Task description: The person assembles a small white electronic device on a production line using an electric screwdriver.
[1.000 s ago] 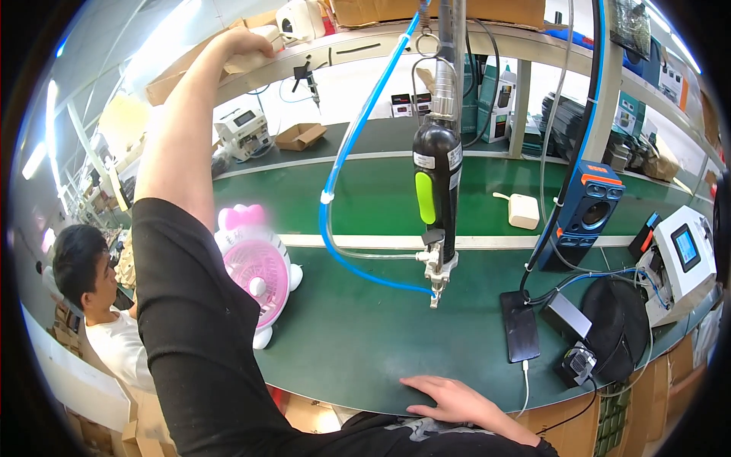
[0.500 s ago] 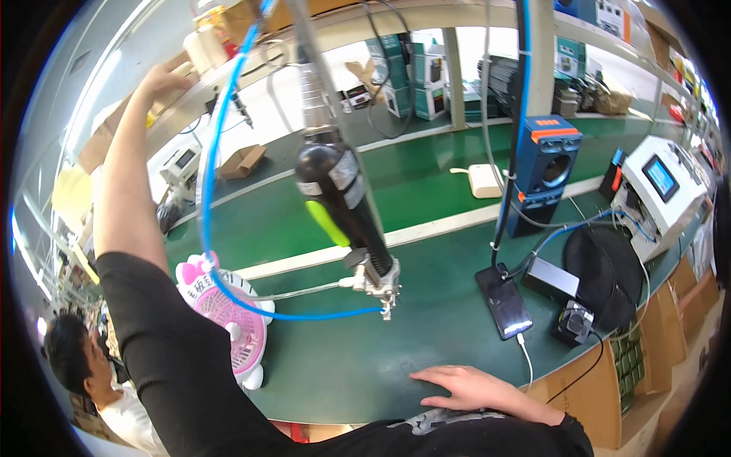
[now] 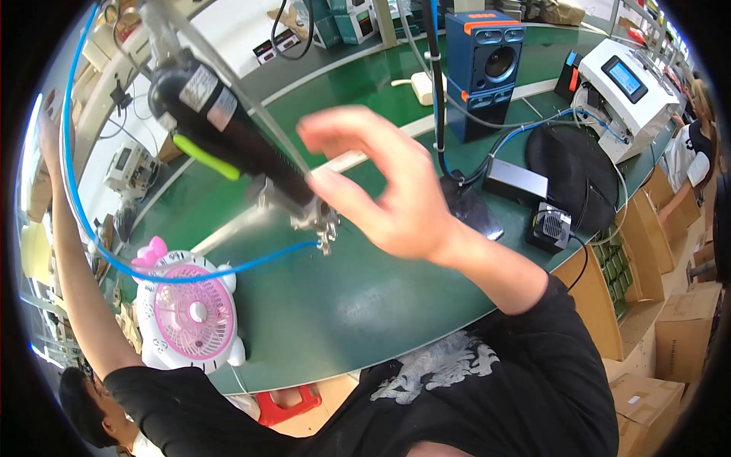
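Note:
A black electric screwdriver (image 3: pixel 236 133) with a green lever hangs tilted over the bench, its metal nose (image 3: pixel 320 222) pointing down to the right. A blue tube (image 3: pixel 228 270) runs to the nose. My right hand (image 3: pixel 388 183), slightly blurred, is raised right of the screwdriver. Its thumb and fingers curve apart with nothing between them; the thumb tip overlaps the screwdriver's edge, and I cannot tell whether they touch. My left arm reaches up at the far left, its hand (image 3: pixel 49 145) by the shelf, fingers unclear. Below the screwdriver stands a pink-and-white fan (image 3: pixel 196 311).
On the green bench (image 3: pixel 365 305) are a phone (image 3: pixel 474 209), a silver-black box (image 3: pixel 515 180), a black pouch (image 3: pixel 575 179), a small black device (image 3: pixel 550 227), a blue speaker (image 3: pixel 487 65) and a white screen unit (image 3: pixel 628 91). Cardboard boxes (image 3: pixel 647 400) and other people flank it.
My right hand has lifted off the bench up to the screwdriver. The view has shifted, so the screwdriver and fan appear further left. My left arm stays stretched toward the shelf.

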`<move>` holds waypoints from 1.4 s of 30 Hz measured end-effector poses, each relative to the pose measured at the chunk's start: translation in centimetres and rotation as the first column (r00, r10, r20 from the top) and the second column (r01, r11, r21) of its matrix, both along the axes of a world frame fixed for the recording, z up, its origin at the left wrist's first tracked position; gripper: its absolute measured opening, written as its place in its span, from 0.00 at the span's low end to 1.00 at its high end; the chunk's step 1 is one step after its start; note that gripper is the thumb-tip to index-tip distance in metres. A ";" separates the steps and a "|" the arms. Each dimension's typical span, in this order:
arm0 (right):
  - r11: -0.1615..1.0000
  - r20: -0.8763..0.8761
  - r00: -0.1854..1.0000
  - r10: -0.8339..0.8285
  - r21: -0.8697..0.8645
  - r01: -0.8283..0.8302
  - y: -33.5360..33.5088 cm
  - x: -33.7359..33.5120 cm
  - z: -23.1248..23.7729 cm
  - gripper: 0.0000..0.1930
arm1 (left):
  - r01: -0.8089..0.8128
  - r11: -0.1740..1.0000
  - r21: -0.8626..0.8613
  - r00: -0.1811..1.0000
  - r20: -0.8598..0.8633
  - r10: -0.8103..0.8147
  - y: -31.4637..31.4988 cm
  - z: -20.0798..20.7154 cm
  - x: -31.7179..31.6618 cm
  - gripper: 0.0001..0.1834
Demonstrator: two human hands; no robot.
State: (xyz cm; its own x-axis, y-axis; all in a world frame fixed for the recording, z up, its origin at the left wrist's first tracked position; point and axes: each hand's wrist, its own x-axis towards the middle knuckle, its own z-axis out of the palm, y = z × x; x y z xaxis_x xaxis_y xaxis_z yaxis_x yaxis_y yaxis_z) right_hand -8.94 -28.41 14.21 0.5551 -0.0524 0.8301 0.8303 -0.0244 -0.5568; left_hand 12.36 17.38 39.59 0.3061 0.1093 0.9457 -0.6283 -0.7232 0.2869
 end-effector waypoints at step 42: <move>0.945 0.073 0.944 0.322 -0.081 -0.316 -1.3 2.2 3.1 0.47 | 0.552 0.206 0.808 0.834 -0.540 -0.115 -55.9 -41.1 14.5 0.24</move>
